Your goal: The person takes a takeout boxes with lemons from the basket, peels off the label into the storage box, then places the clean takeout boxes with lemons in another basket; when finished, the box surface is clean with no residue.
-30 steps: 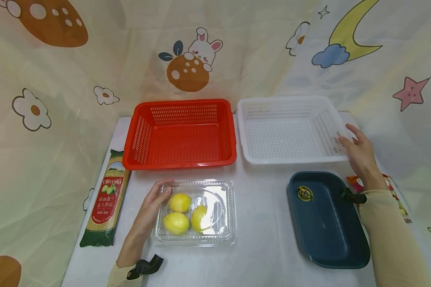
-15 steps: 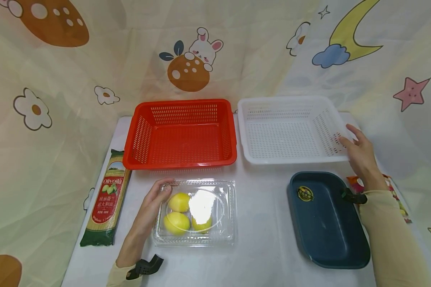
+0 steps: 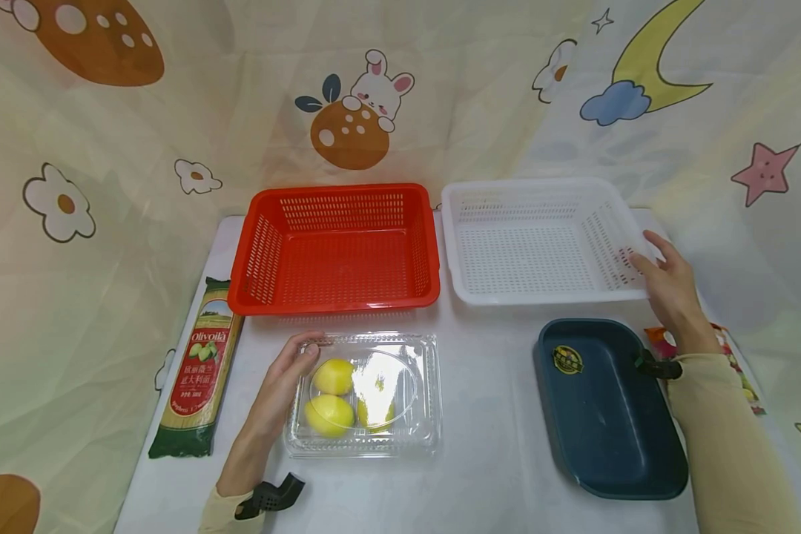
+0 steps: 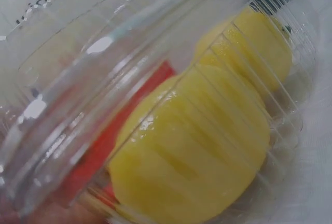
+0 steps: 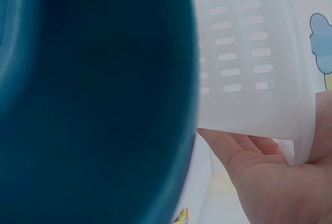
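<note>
A clear plastic clamshell box (image 3: 410,434) with three lemons (image 3: 329,415) inside lies on the table, near the middle of the head view. My left hand (image 3: 277,393) holds its far left corner, thumb against the near side and fingers at the back edge. Large in the left wrist view, two lemons (image 4: 189,146) show through the ribbed wall. At the back right, my right hand (image 3: 674,289) grips the right rim of a white slotted basket (image 3: 517,256), the thumb inside. Fingers (image 5: 223,143) of that hand reach beneath the basket's rim in the right wrist view.
Left of the white basket stands a red basket (image 3: 340,271). A spaghetti pack (image 3: 196,371) lies along the table's left edge. Under the right forearm are a dark blue tub (image 3: 607,423) and a partly hidden colourful packet (image 3: 741,363). Printed cloth hangs behind.
Both hands have stayed in place. The glare on the clear box's lid has shifted over the right-hand lemon.
</note>
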Action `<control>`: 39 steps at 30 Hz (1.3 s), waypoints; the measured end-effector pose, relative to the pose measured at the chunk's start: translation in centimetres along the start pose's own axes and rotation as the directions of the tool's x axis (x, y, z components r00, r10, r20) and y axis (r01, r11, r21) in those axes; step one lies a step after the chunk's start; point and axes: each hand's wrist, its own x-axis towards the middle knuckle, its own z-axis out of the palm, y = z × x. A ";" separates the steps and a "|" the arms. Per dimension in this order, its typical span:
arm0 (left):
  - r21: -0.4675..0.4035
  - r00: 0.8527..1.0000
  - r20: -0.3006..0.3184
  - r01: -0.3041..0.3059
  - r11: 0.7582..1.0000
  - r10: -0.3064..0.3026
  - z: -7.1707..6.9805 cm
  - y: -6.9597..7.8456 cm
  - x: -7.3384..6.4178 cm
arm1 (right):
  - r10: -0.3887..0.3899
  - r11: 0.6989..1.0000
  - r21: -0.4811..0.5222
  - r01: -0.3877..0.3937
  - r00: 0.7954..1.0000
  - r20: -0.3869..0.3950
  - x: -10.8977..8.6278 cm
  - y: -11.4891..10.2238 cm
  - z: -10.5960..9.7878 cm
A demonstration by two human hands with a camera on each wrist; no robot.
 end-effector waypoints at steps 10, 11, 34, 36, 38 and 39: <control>-0.025 1.000 0.008 0.010 1.000 -0.010 0.2 0.0 0.2 | -0.004 1.000 0.030 0.004 1.000 0.014 0.2 0.1 -0.1; -0.025 1.000 0.010 0.009 1.000 -0.009 0.3 0.0 0.2 | -0.002 1.000 0.028 0.002 1.000 0.012 0.2 0.1 -0.1; -0.024 1.000 0.031 0.000 1.000 0.001 0.9 1.4 0.2 | 0.005 0.998 0.067 -0.005 1.000 0.007 0.2 0.1 0.2; -0.031 0.999 0.038 -0.009 0.999 0.010 0.9 2.1 0.1 | 0.007 0.998 0.059 -0.007 1.000 0.004 0.2 0.1 0.2; -0.035 0.999 0.048 -0.019 0.999 0.021 1.0 2.8 0.1 | 0.007 0.998 0.056 -0.007 1.000 0.002 0.2 0.1 0.2; -0.039 0.998 0.054 -0.022 0.999 0.024 1.0 3.1 0.1 | 0.007 0.999 0.054 -0.007 1.000 0.003 0.2 0.1 0.2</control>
